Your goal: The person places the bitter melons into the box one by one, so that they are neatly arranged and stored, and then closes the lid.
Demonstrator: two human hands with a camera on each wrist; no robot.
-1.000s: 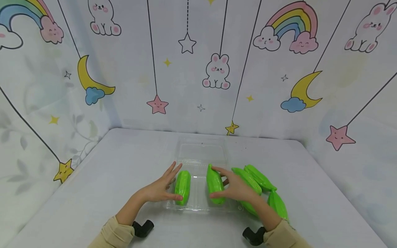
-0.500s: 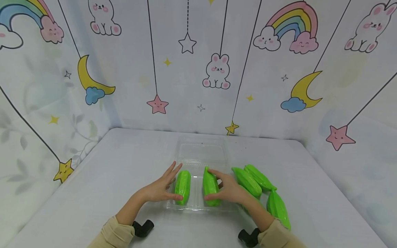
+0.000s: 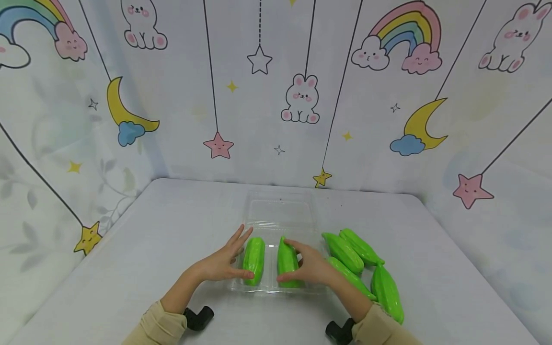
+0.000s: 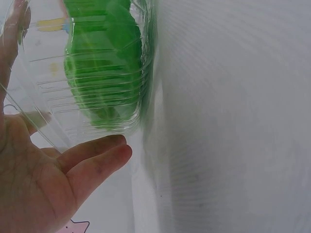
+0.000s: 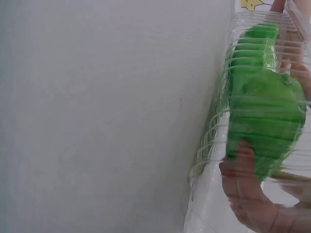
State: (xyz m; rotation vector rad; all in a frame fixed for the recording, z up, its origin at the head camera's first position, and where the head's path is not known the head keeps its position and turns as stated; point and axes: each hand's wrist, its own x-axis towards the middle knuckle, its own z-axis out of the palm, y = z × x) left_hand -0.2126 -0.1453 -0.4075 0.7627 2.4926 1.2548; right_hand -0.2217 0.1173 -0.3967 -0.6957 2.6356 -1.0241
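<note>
In the head view, a clear plastic clamshell box (image 3: 269,289) lies with its lid (image 3: 281,211) folded back. One bright green, ribbed, gourd-shaped vegetable (image 3: 253,261) rests in its left half. My left hand (image 3: 220,263) is spread at the box's left side, thumb reaching in front of that gourd. The left wrist view has its straight fingers (image 4: 97,158) right at the clear wall. My right hand (image 3: 312,264) grips a second green gourd (image 3: 285,266) between thumb and fingers, in the box's right half. Through the box wall, the right wrist view shows the held gourd (image 5: 267,111).
Several more green gourds (image 3: 345,252) lie on the white table (image 3: 185,206) right of the box, some touching each other. One (image 3: 351,278) lies close behind my right wrist. A cloth with printed rabbits and stars (image 3: 276,120) hangs behind the table.
My right hand has moved left and slightly toward me with its gourd, from the box's right edge to nearer its middle. My left hand and the other gourds have stayed put.
</note>
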